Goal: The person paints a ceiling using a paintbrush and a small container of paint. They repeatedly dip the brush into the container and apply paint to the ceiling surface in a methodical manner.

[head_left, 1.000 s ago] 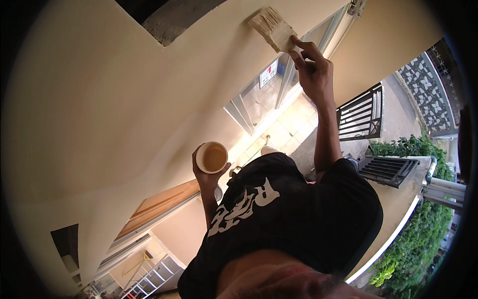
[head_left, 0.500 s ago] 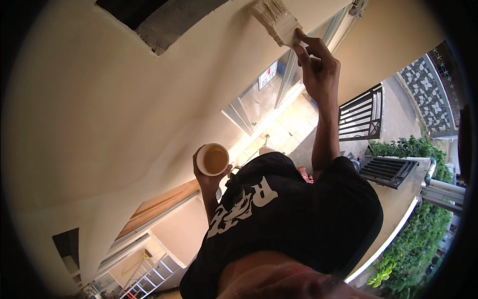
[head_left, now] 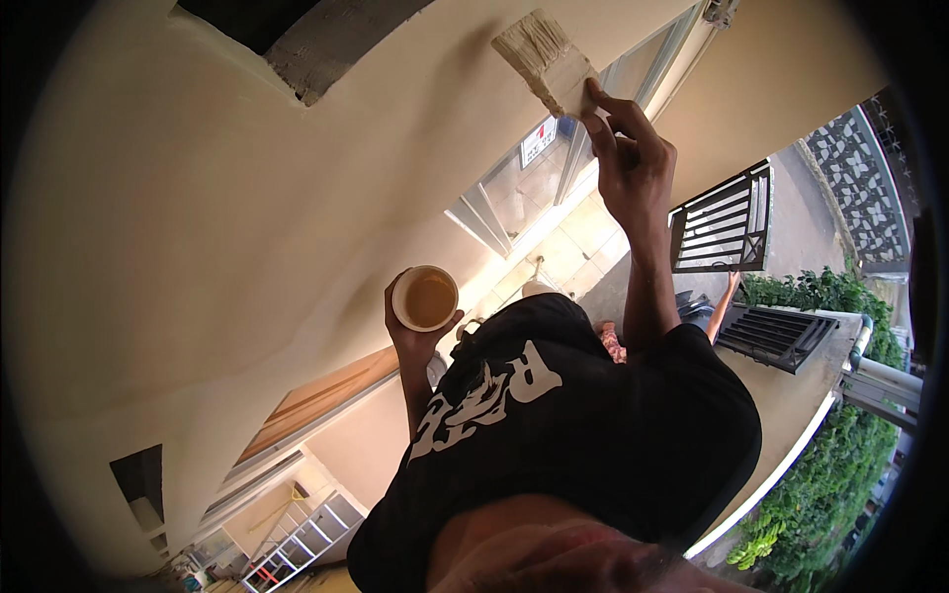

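My right hand [head_left: 635,158] is raised high, its fingers closed round the handle end of a wide paintbrush [head_left: 546,61]. Pale beige paint coats the bristles, which are close to the cream wall [head_left: 247,227]; whether they touch it I cannot tell. Lower and to the left, my left hand [head_left: 410,336] grips a round paint cup [head_left: 425,298] from below and the side. Its mouth faces me and tan-beige paint shows inside. The brush handle is mostly hidden behind my fingers.
A dark rectangular opening [head_left: 297,59] cuts into the wall above; a smaller one [head_left: 138,484] is at lower left. Behind my right arm are a window [head_left: 524,188] and a black metal gate [head_left: 722,222]. Another person's arm [head_left: 725,306] reaches toward it. A ladder [head_left: 301,544] stands lower left.
The brush and my right hand appear slightly lower in view, and the cup slightly higher. Another person's arm has come into sight by the gate. Both grips are unchanged.
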The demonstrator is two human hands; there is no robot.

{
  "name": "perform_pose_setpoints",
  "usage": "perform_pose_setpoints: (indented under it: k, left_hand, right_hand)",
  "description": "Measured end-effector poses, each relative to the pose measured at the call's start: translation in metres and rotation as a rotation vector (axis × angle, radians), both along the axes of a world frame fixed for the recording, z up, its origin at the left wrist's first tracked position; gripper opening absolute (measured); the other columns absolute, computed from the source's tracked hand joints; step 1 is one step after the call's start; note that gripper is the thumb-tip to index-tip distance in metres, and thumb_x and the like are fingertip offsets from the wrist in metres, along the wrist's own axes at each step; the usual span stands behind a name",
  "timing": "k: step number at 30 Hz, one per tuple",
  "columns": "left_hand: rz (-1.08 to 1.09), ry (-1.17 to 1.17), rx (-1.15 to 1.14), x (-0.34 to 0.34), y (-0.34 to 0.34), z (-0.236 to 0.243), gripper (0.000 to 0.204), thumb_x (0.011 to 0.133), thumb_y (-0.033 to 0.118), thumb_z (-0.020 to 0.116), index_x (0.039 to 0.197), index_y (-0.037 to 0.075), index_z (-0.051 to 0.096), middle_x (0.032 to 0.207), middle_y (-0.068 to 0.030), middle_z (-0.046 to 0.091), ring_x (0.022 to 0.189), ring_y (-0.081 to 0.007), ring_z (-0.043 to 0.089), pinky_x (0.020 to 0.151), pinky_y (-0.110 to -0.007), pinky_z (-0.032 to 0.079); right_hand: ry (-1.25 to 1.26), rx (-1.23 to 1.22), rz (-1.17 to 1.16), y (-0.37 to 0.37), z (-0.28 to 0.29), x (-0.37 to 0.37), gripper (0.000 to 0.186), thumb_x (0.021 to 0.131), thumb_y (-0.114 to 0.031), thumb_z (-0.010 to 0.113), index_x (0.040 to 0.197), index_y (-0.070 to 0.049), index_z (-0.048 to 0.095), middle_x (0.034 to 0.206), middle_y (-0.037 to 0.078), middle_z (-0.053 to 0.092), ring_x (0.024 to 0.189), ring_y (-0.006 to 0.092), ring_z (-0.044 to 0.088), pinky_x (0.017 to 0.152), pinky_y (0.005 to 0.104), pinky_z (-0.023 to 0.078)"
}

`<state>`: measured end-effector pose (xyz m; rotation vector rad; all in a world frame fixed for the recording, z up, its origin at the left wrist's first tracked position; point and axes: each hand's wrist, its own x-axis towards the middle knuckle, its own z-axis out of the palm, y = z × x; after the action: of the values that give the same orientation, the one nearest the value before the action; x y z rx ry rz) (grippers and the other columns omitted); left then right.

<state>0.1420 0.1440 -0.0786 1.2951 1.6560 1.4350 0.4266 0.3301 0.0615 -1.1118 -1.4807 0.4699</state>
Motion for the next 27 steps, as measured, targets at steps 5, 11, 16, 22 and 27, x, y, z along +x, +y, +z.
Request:
perform_pose_setpoints:
  k: [5,11,16,22,27]
  left_hand:
    - [-0.074,0.021,0.018,0.004,0.006,0.005,0.098,0.054,0.013,0.103,0.137,0.006,0.054,0.127,-0.0107,0.066,0.115,-0.0258,0.066,0.101,-0.043,0.056]
    - [-0.044,0.011,-0.05,0.008,0.008,0.004,0.099,0.053,0.015,0.103,0.138,0.006,0.054,0.13,-0.0112,0.065,0.117,-0.0266,0.066,0.103,-0.042,0.055]
    - [-0.052,0.09,-0.021,0.003,-0.002,-0.001,0.099,0.053,0.014,0.103,0.139,0.007,0.054,0.129,-0.0103,0.065,0.117,-0.0262,0.065,0.102,-0.042,0.055]
    - [-0.053,0.039,0.021,-0.003,-0.007,0.008,0.095,0.054,0.009,0.1,0.137,0.007,0.054,0.128,-0.0095,0.066,0.116,-0.0251,0.065,0.101,-0.042,0.056]
    - [-0.037,-0.015,-0.014,-0.007,-0.013,0.004,0.095,0.056,0.011,0.103,0.137,0.005,0.054,0.128,-0.0107,0.066,0.116,-0.0249,0.066,0.101,-0.041,0.057]
  right_hand:
    - [0.094,0.005,0.087,0.012,0.012,-0.05,0.029,0.099,-0.001,0.067,0.128,-0.002,0.066,0.074,0.018,0.069,0.049,0.0197,0.06,0.05,0.0328,0.044]
    - [-0.026,-0.29,0.584,-0.076,0.022,-0.058,0.03,0.101,-0.01,0.068,0.126,0.003,0.06,0.091,0.024,0.073,0.064,0.0312,0.069,0.062,0.0401,0.049]
    - [-0.206,-0.028,0.567,-0.051,0.048,-0.044,0.019,0.104,-0.013,0.062,0.115,0.002,0.065,0.065,0.022,0.061,0.054,0.0369,0.062,0.054,0.0454,0.044]
    - [-0.5,0.099,-0.137,0.049,0.067,0.037,0.02,0.099,-0.013,0.059,0.109,-0.005,0.073,0.074,0.021,0.069,0.065,0.0398,0.068,0.062,0.0478,0.054]
    - [-0.647,-0.019,-0.52,0.083,0.089,0.076,0.026,0.102,-0.025,0.059,0.102,-0.003,0.074,0.084,0.024,0.073,0.081,0.0449,0.071,0.073,0.053,0.056]
